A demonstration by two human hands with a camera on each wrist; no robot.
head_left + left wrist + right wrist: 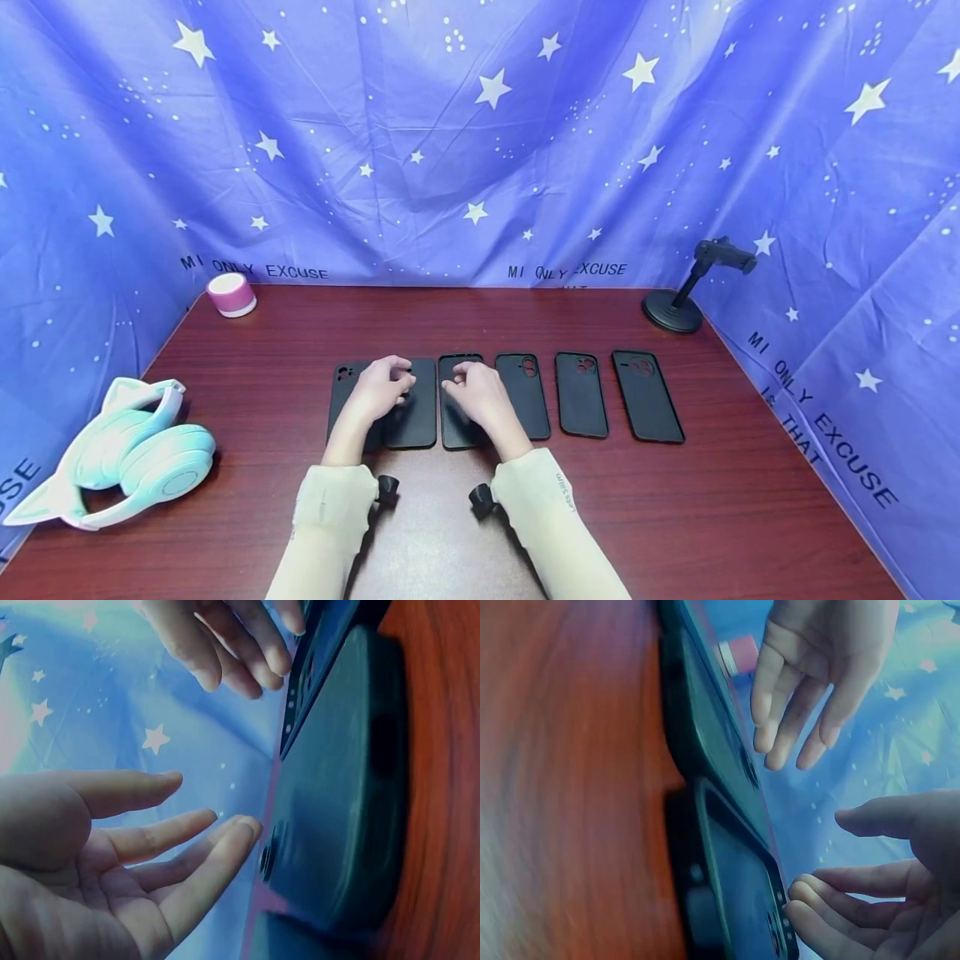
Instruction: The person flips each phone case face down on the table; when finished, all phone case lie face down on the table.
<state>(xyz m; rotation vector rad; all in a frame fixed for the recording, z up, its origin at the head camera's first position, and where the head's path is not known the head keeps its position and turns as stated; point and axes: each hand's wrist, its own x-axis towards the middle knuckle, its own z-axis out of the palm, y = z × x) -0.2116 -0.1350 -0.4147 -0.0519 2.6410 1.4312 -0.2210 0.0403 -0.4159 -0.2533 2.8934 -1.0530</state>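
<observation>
On the dark red wooden table (675,517), six black soft phone cases (581,393) lie in a row. The left hand (382,390) and right hand (474,392) hover over the second and third cases, fingers loosely spread, gripping nothing. Seemingly a reach before pickup; next likely needs fingertips (799,889) curling under a case's rim.

Six black phone cases (581,394) lie in one row across a single dark wooden table (720,517). Two hands are in view over the row, a left hand (382,388) and a right hand (477,393). One pair of mint cat-ear headphones (123,454), one small pink-and-white speaker (232,295) and one black phone stand (686,292) complete the count.
</observation>
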